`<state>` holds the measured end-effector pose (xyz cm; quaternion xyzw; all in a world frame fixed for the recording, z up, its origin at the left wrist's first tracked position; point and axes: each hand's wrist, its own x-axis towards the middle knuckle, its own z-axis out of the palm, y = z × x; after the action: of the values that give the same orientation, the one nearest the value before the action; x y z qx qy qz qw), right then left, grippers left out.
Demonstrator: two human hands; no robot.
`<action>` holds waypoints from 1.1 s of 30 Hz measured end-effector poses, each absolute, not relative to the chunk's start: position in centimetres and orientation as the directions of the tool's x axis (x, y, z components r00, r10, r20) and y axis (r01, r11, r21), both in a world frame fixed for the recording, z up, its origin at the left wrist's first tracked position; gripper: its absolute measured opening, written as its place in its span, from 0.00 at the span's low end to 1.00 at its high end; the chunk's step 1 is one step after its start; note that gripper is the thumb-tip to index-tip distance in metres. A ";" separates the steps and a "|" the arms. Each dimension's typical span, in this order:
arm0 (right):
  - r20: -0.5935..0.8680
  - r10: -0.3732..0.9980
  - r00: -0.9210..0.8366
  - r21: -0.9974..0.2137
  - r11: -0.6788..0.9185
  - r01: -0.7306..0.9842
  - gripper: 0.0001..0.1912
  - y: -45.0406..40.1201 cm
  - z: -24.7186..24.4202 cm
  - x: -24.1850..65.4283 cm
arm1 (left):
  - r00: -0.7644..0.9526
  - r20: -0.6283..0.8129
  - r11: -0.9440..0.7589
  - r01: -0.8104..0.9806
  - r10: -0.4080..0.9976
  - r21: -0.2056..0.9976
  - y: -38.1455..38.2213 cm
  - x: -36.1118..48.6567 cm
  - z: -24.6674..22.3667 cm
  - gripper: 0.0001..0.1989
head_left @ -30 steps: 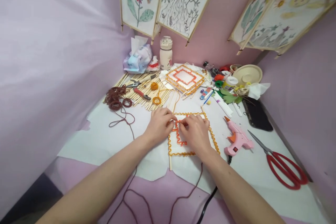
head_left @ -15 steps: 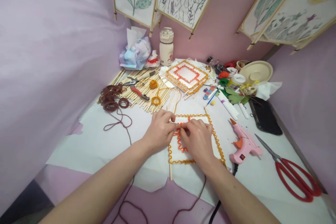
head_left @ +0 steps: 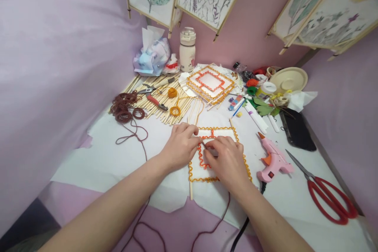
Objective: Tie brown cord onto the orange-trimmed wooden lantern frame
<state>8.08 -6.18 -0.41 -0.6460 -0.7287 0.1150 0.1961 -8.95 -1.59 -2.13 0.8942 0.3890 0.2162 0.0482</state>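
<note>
A white panel (head_left: pixel 196 171) with a wavy yellow cord border and a smaller orange cord outline (head_left: pixel 201 156) lies in front of me. My left hand (head_left: pixel 182 143) rests at its upper left, fingertips pressed at the corner of the orange outline. Close beside it, my right hand (head_left: pixel 227 159) pinches a short stretch of dark brown cord over the orange outline. My right palm hides the panel's right middle. Brown cord (head_left: pixel 211 231) trails off the table's front edge, and a tangled brown heap (head_left: pixel 122 106) lies at the left.
Pink glue gun (head_left: pixel 274 161), red-handled scissors (head_left: pixel 327 193) and a black phone (head_left: pixel 298 130) lie at the right. Thin sticks (head_left: pixel 153 112) with pruning shears (head_left: pixel 152 96) are at the back left. A second corded panel (head_left: pixel 210 82), bottle (head_left: pixel 187 53) and tissue pack (head_left: pixel 152 57) stand behind.
My right hand has shifted slightly right, away from my left fingertips, and the brown cord now shows between them. The whole view has moved a little.
</note>
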 end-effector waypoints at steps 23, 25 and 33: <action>0.191 0.967 -0.168 -0.348 0.227 0.910 0.03 -6.5 -1.2 9.0 | 0.608 0.368 -0.705 0.663 0.703 0.252 -1.4 -9.0 -2.1 0.10; 0.190 0.969 -0.159 -0.349 0.218 0.912 0.04 -6.3 -1.3 8.8 | 0.607 0.375 -0.708 0.658 0.700 0.256 -1.3 -9.0 -2.1 0.10; 0.156 0.979 -0.131 -0.460 0.189 0.867 0.06 -6.1 -1.5 7.7 | 0.605 0.394 -0.714 0.655 0.692 0.247 -1.4 -9.0 -2.3 0.09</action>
<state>7.74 -6.09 -1.51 -0.6232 -0.7407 0.1301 0.2146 -9.03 -1.38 -2.28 0.8950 0.3764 0.2364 0.0386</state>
